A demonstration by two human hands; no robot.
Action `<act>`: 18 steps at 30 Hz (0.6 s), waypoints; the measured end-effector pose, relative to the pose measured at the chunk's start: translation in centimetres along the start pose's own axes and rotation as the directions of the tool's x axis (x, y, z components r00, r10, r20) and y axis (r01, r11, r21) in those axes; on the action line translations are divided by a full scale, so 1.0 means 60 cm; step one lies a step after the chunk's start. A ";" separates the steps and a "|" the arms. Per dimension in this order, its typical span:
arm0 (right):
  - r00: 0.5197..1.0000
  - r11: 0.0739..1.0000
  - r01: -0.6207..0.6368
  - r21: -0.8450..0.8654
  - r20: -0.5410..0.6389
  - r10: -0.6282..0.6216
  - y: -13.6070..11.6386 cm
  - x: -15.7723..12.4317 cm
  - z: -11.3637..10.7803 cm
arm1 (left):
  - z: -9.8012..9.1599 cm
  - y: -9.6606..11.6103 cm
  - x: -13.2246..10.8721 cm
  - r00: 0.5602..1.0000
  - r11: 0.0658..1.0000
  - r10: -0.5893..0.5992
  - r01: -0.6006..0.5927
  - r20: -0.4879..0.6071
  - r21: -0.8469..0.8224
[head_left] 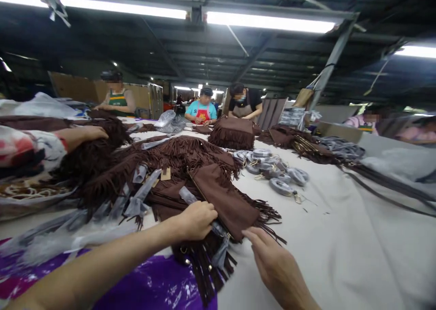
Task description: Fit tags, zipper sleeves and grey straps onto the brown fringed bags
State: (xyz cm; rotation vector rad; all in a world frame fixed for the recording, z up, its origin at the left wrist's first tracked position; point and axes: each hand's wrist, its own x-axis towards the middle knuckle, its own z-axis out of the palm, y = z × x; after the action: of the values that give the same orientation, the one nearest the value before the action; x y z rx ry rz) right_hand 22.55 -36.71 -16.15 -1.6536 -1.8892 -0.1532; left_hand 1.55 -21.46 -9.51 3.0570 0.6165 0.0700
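A brown fringed bag (226,196) lies tilted in front of me, with a zipper along its left edge and fringe spreading to the right. My left hand (199,220) is closed at that zippered edge, its fingertips curled out of sight. Under and beside it, clear plastic wrapping (221,251) covers some metal fittings. At the bag's near right corner, my right hand (272,260) has its fingers together, tips on the corner; the thumb is hidden. More brown fringed bags (177,153) are heaped behind, with a tan tag (165,173) and clear plastic sleeves (145,194) among them.
Coiled grey straps with metal clips (281,185) lie on the pale tabletop (340,242). Purple plastic (160,282) is at the near left. A co-worker's hand (93,132) rests on the pile at left. Other people stand across the table, near a fringed stack (231,132).
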 end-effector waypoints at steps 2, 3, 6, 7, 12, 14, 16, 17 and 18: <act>0.995 0.988 0.072 -0.136 0.082 -0.061 -0.014 0.030 0.020 | 0.014 0.014 -0.008 0.999 1.000 -0.004 0.003 -0.053 -0.015; 0.990 0.980 0.093 -0.178 0.123 -0.072 -0.014 0.039 0.027 | 0.020 0.022 -0.008 0.997 0.999 -0.014 0.011 -0.075 -0.038; 0.979 0.963 0.142 -0.229 0.179 -0.102 -0.003 0.046 0.032 | 0.033 0.051 -0.002 0.994 0.994 -0.064 0.056 -0.091 -0.094; 0.979 0.958 0.156 -0.240 0.166 -0.118 0.001 0.043 0.032 | 0.037 0.062 0.003 0.992 0.992 -0.090 0.082 -0.085 -0.093; 0.999 0.984 0.010 -0.178 -0.037 -0.017 0.019 0.018 0.031 | 0.047 0.098 0.043 0.985 0.982 -0.170 0.168 -0.023 -0.089; 0.976 0.981 -0.191 -0.022 -0.113 0.187 0.023 0.012 0.027 | 0.040 0.102 0.059 0.977 0.961 -0.212 0.201 -0.037 -0.191; 0.919 0.916 -0.354 0.188 -0.110 0.378 0.022 0.012 0.021 | 0.028 0.105 0.071 0.968 0.925 -0.234 0.195 -0.086 -0.326; 0.892 0.870 -0.400 0.288 -0.093 0.441 0.020 0.013 0.019 | 0.021 0.108 0.074 0.968 0.909 -0.227 0.173 -0.103 -0.379; 0.871 0.824 -0.423 0.376 -0.080 0.484 0.017 0.015 0.016 | 0.014 0.112 0.077 0.970 0.900 -0.214 0.151 -0.113 -0.409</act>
State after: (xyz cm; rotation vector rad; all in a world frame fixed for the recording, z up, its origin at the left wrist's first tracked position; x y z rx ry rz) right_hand 23.12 -35.25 -16.79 -1.7236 -1.2551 0.2202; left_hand 8.44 -25.88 -9.98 2.6037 0.7856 0.3833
